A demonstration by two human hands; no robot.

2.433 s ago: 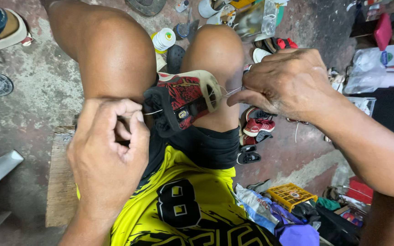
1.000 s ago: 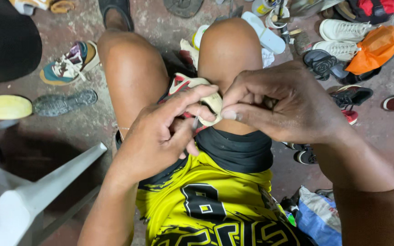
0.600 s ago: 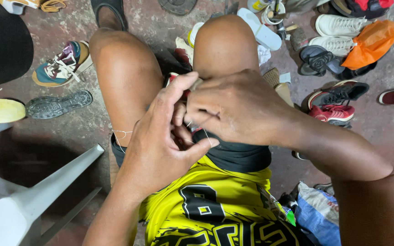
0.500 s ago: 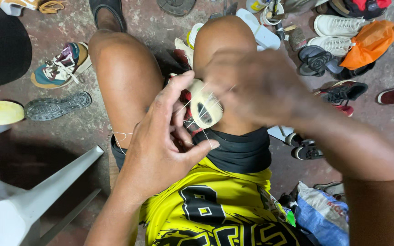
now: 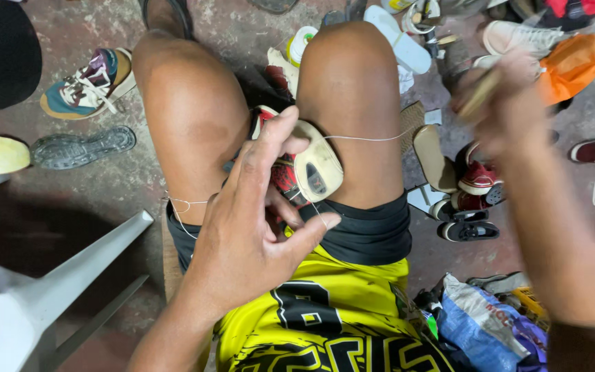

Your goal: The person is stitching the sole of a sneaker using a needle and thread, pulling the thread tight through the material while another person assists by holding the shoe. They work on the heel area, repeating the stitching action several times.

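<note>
Left hand (image 5: 253,227) gripped a red sneaker (image 5: 297,172) with a cream sole, wedged between the knees. A taut white thread (image 5: 370,138) ran right from the sole to the blurred right hand (image 5: 504,114), closed on a wooden-handled tool (image 5: 480,96). Near right lay blue plastic packages (image 5: 480,324).

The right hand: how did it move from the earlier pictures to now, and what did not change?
The right hand left the shoe and swung out to the person's right, drawing a thread taut across the knee; it is blurred and seems to grip a thin stick-like tool. The left hand stayed on the shoe, holding it between the thighs, sole outward.
</note>
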